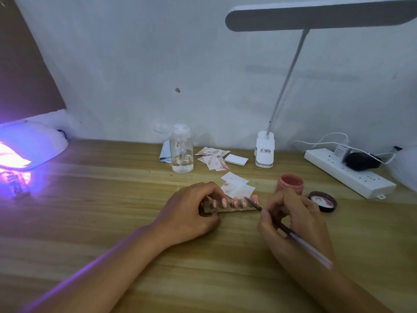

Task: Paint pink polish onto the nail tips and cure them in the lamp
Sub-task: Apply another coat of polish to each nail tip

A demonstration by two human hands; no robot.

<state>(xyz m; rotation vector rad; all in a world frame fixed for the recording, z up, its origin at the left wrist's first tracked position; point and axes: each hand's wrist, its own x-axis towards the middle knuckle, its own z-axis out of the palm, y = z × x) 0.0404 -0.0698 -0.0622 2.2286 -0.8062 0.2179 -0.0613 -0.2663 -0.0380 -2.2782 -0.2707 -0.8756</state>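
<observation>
Pink nail tips (234, 202) stand in a row on a strip (228, 210) mid-table. The left hand (189, 213) hides the strip's left end, with curled fingers gripping it. The right hand (293, 220) pinches the brush (282, 224), bristles at a tip. The polish jar (290, 184) is just behind, partly blocked. The glowing curing lamp (29, 145) is cut off far left, with a wide stretch of table (90, 199) between.

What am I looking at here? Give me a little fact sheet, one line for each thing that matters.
Left hand: holds the left end of the strip
Right hand: grips the brush, its tip at a nail near the strip's right end
Nail tips: pink, in a row on the strip
Polish jar: open, its lid lying beside it
Curing lamp: glowing purple at the table's far left
</observation>
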